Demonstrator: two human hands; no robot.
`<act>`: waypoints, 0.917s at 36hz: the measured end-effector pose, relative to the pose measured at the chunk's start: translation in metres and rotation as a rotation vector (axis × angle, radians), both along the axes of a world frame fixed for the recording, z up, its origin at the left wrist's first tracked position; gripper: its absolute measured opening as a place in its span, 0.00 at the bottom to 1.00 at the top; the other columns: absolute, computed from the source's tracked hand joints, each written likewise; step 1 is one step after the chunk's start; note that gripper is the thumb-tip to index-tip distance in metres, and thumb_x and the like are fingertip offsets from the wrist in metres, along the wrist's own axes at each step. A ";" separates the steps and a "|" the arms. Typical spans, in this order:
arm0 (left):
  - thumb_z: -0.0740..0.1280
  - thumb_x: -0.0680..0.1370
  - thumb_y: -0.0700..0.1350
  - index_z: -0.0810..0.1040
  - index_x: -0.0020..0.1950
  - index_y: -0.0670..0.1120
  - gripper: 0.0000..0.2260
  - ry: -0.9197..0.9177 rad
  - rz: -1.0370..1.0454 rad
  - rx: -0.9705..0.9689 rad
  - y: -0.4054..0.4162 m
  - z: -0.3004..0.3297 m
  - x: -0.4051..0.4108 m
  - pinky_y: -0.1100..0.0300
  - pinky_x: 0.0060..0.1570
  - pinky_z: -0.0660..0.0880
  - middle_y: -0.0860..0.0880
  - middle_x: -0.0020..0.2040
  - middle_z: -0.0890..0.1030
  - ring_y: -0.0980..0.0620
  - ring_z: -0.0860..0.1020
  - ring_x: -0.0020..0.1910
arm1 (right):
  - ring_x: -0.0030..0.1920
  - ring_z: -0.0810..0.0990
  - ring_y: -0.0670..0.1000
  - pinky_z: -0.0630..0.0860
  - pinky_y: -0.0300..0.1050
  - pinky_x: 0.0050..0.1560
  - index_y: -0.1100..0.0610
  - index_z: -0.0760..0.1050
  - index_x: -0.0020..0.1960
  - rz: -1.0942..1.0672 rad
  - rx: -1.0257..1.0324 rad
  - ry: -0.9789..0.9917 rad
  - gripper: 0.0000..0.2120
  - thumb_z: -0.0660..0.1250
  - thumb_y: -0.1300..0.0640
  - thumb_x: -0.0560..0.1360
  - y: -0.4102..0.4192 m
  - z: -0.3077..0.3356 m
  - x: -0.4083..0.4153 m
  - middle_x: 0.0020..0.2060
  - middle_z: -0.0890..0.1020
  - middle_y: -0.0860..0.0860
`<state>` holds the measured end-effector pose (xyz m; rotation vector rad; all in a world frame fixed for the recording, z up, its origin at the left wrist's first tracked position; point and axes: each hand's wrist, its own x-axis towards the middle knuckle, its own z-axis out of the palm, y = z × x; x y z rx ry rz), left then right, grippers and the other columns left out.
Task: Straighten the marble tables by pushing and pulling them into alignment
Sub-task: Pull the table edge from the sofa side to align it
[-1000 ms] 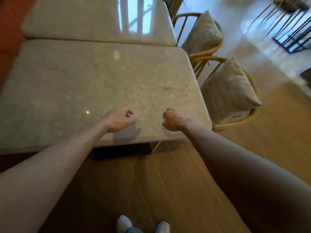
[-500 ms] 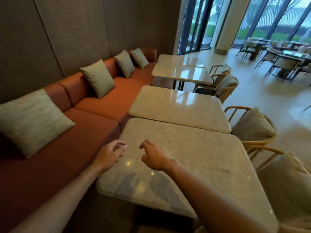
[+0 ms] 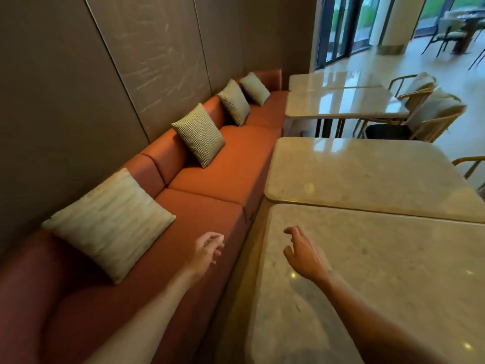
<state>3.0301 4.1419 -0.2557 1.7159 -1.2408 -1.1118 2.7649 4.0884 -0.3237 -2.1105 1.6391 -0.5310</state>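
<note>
A row of pale marble tables runs along an orange bench. The nearest marble table (image 3: 393, 271) fills the lower right; the second marble table (image 3: 362, 177) butts against its far edge, its left edge set slightly to the right of the near one's. Two more marble tables (image 3: 341, 103) stand beyond a gap. My right hand (image 3: 304, 256) hovers over the near table's left part, fingers loosely apart, holding nothing. My left hand (image 3: 207, 250) hangs over the bench seat left of the table, fingers curled but empty.
The orange bench (image 3: 225, 166) with several cushions (image 3: 112, 222) lines the grey wall on the left. Wooden chairs (image 3: 430, 114) with cushions stand on the tables' right side. A narrow gap separates bench and tables. Glass doors and more tables lie far back.
The view has swung left toward the bench. Both hands have come off the near table's edge; my left hand now hangs over the bench seat, my right over the tabletop.
</note>
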 end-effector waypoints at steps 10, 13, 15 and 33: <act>0.64 0.74 0.56 0.79 0.46 0.54 0.08 -0.011 -0.241 0.013 -0.142 -0.014 -0.029 0.54 0.41 0.75 0.47 0.47 0.82 0.48 0.79 0.46 | 0.54 0.79 0.44 0.79 0.45 0.54 0.48 0.69 0.67 -0.346 0.077 -0.358 0.20 0.62 0.47 0.77 -0.051 0.006 0.022 0.60 0.77 0.45; 0.65 0.76 0.55 0.79 0.47 0.54 0.07 -0.013 -0.396 0.047 -0.186 -0.030 -0.063 0.48 0.46 0.77 0.45 0.48 0.83 0.46 0.80 0.48 | 0.51 0.79 0.43 0.81 0.46 0.51 0.46 0.72 0.64 -0.553 0.113 -0.540 0.17 0.64 0.47 0.76 -0.064 -0.002 0.020 0.56 0.78 0.42; 0.64 0.80 0.51 0.79 0.48 0.51 0.06 0.028 -0.475 0.084 -0.209 -0.040 -0.087 0.52 0.41 0.76 0.46 0.46 0.82 0.47 0.80 0.45 | 0.49 0.81 0.47 0.81 0.48 0.49 0.50 0.74 0.62 -0.704 0.155 -0.678 0.14 0.65 0.51 0.77 -0.072 -0.007 0.017 0.52 0.81 0.46; 0.57 0.85 0.47 0.75 0.61 0.36 0.16 0.000 -0.728 0.560 -0.234 -0.119 -0.118 0.46 0.50 0.79 0.34 0.54 0.79 0.36 0.80 0.51 | 0.41 0.82 0.55 0.78 0.46 0.37 0.64 0.75 0.57 -1.653 0.174 -1.490 0.12 0.56 0.59 0.82 0.000 -0.053 0.075 0.46 0.80 0.57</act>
